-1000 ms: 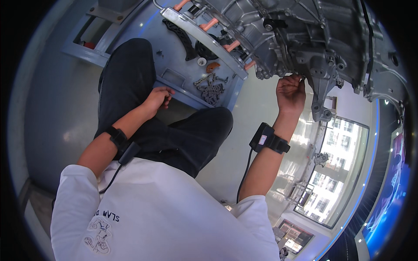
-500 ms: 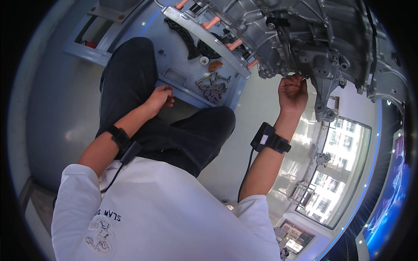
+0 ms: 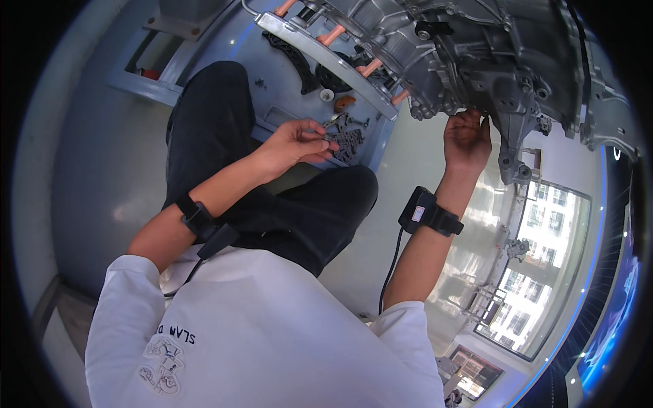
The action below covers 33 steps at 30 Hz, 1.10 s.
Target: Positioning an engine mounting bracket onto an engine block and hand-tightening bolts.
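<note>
My right hand (image 3: 468,143) is raised to the underside of a large grey metal engine or gearbox casing (image 3: 544,41). Its fingers are bunched together beside a metal bracket (image 3: 509,129) that hangs down from the casing. Whatever is between those fingertips is hidden. My left hand (image 3: 292,148) is over my lap, thumb and fingers drawn together in front of a heap of small metal parts (image 3: 349,143). A tiny thing may be in that pinch, too small to name.
A blue-grey tray (image 3: 299,71) in front of me bears a black curved part (image 3: 291,61), a small white round piece (image 3: 326,95) and an orange-brown piece (image 3: 345,103). Above it runs a metal rail (image 3: 320,51) with copper-coloured pins. My bent legs (image 3: 211,115) lie below.
My left hand has moved right and forward from my thigh toward the heap of parts. My right hand remains at the bracket, with its fingertips slightly higher against the casing.
</note>
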### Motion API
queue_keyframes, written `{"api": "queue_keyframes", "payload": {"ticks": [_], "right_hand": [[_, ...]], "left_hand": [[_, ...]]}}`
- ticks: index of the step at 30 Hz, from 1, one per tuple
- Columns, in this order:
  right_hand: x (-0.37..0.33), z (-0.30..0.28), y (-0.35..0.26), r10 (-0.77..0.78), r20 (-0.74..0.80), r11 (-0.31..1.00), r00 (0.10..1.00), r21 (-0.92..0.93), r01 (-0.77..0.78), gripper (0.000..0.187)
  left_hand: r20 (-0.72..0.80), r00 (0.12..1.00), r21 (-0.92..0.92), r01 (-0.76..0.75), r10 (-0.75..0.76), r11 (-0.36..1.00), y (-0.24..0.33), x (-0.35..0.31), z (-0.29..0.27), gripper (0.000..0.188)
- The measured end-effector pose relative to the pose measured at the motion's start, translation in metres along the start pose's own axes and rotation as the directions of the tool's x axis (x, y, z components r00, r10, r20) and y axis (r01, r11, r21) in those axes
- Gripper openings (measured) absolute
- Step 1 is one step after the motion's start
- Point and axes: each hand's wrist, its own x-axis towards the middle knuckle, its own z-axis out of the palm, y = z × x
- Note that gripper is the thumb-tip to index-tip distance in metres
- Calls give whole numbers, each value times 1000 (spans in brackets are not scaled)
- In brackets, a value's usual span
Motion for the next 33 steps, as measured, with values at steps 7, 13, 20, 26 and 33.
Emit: {"api": "queue_keyframes", "payload": {"ticks": [7, 13, 20, 26, 33], "right_hand": [[-2, -4, -1, 36, 32, 999, 999, 0, -36, 25], [0, -9, -1, 94, 72, 996, 993, 3, -95, 25], [0, 5, 6, -63, 24, 972, 998, -225, 66, 22], [-14, 10, 12, -81, -2, 907, 997, -415, 73, 33], [-92, 43, 101, -142, 375, 231, 916, -888, 399, 26]], "left_hand": [[138, 990, -127, -13, 30, 992, 34, 18, 48, 24], [129, 989, -138, -49, 67, 989, 46, 26, 69, 19], [138, 986, -116, -81, 96, 990, 47, 29, 68, 13], [159, 982, -156, -81, 106, 985, 49, 32, 71, 13], [104, 991, -134, -68, 82, 989, 54, 31, 71, 17]]}}
